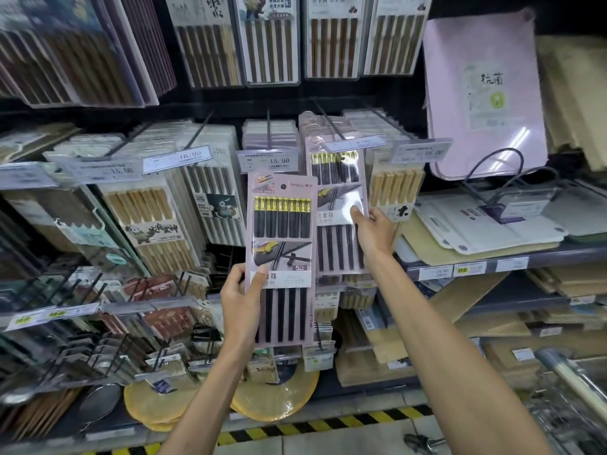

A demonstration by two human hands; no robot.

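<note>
Shop aisle, chopstick rack. The left hand [241, 300] grips the held pack [282, 231] at its lower left edge: thumb flat across the front label, fingers curled behind. The pack is upright w/ a slight tilt, raised in front of the rack just under the 15.90 price tag [269, 160]; its right edge overlaps the hanging pack [338, 205] in view. Looks: long pale-pink card w/ clear plastic front, dark round hang hole and "SHALL" print at top, row of black chopsticks w/ gold bands near their top ends, photo of chopsticks on a dark plate mid-pack, small "5" mark, white label strip w/ Chinese text below that, black shafts showing again at the btm. The right hand [372, 231] pinches the hanging pack at its right edge approx mid-height, thumb on the glossy front, other fingers round the side and mostly hidden. That pack has the same pink design and sits on a black peg [328, 123], glare on its plastic. Just right of it are light wooden chopstick packs [394, 188]. Further right, a pink cutting board [483, 103] leans upright on the shelf [476, 264]. Black-yellow hazard stripe [328, 421] on the floor, metal cart handle [571, 379] at btm right.
</note>
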